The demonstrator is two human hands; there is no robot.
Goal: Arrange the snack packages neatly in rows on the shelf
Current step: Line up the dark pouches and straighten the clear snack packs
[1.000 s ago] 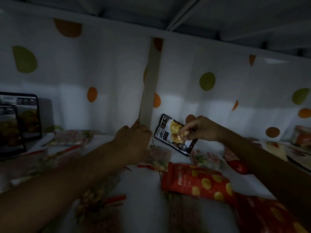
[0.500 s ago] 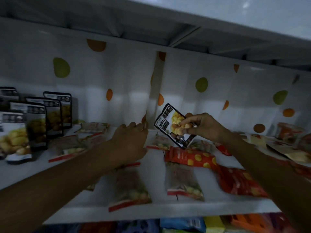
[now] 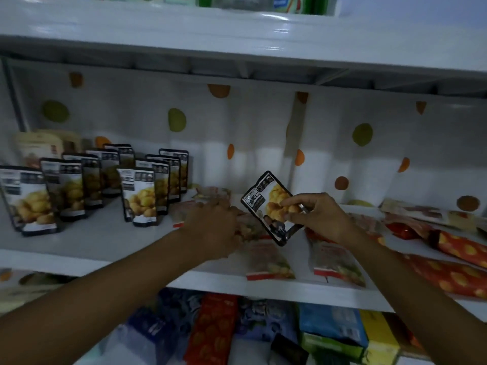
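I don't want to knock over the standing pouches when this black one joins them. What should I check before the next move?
1. Right hand pinches the black pouch: ok.
2. Black pouch upright for placing: not ok, it is tilted.
3. Standing rows upright: ok.
4. Bare shelf in front of the rows: ok.
5. Left hand clear of the rows: ok, it is over the flat clear packets.
6. Left hand's grip on those packets: cannot tell, blurred.
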